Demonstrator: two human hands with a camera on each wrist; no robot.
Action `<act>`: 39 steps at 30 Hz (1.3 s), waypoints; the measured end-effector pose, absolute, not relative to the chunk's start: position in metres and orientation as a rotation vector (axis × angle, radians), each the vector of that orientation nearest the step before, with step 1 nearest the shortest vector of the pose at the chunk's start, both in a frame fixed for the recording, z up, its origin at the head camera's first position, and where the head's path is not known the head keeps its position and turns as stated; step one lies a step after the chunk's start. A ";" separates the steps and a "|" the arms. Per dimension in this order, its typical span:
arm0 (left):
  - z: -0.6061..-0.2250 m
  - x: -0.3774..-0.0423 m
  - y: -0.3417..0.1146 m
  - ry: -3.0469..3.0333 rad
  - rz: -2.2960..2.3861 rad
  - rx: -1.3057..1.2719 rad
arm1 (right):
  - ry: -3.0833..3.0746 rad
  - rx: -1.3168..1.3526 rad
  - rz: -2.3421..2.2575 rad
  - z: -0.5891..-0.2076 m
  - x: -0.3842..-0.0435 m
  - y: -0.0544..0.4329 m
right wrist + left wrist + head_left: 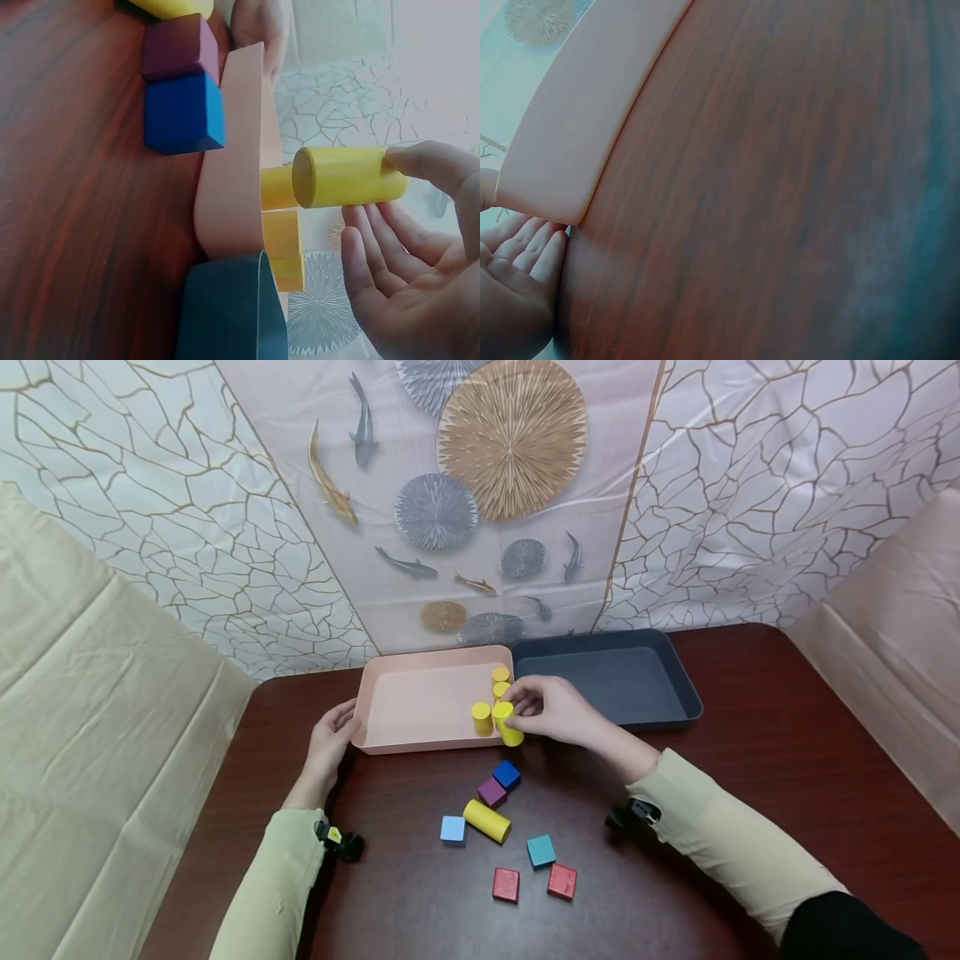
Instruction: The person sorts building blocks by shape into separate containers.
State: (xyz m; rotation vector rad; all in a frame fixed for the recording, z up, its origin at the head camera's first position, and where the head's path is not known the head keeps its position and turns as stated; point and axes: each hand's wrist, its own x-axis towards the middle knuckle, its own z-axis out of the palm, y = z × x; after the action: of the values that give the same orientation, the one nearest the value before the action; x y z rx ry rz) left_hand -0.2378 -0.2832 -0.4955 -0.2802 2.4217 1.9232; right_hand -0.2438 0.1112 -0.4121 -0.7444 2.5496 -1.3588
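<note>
My right hand (pixel 555 706) pinches a yellow cylinder (pixel 345 178) between thumb and fingers, above the near right corner of the pink tray (pixel 420 697). Three more yellow cylinders stand upright in that tray's right end; one is the cylinder (pixel 482 718) just left of the held one, and the others are partly hidden by the hand. At the tray's left end, my left hand (pixel 330 739) holds the edge, its thumb by the rim and its fingers against the outside, low down. The left wrist view shows this hand's fingers (pixel 544 255) at the tray's corner.
A dark blue tray (pixel 611 681) adjoins the pink one on the right. Nearer on the brown table lie a blue cube (pixel 507 774), a purple cube (pixel 492 792), a yellow cylinder on its side (pixel 487 821), a light blue cube (pixel 453 830), a teal cube (pixel 541 852) and two red cubes (pixel 506 885).
</note>
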 end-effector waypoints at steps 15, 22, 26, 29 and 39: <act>-0.495 -0.237 -0.283 2.400 1.949 -0.276 | 2.582 -0.609 -1.544 -0.410 -0.268 0.095; -0.495 -0.237 -0.282 2.422 1.948 -0.269 | 2.591 -0.520 -1.589 -0.413 -0.279 0.087; -0.494 -0.237 -0.282 2.413 1.943 -0.271 | 2.590 -0.471 -1.604 -0.414 -0.284 0.083; -0.494 -0.236 -0.283 2.403 1.944 -0.266 | 2.614 -0.468 -1.601 -0.417 -0.288 0.081; -0.497 -0.238 -0.283 2.430 1.940 -0.267 | 2.642 -0.424 -1.604 -0.429 -0.294 0.075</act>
State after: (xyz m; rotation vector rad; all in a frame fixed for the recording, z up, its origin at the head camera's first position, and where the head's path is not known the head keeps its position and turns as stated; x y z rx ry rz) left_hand -0.2377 -0.2829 -0.4966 -0.2667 2.4297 1.9397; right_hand -0.2943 0.0746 -0.4288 -0.4241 2.6416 -1.6039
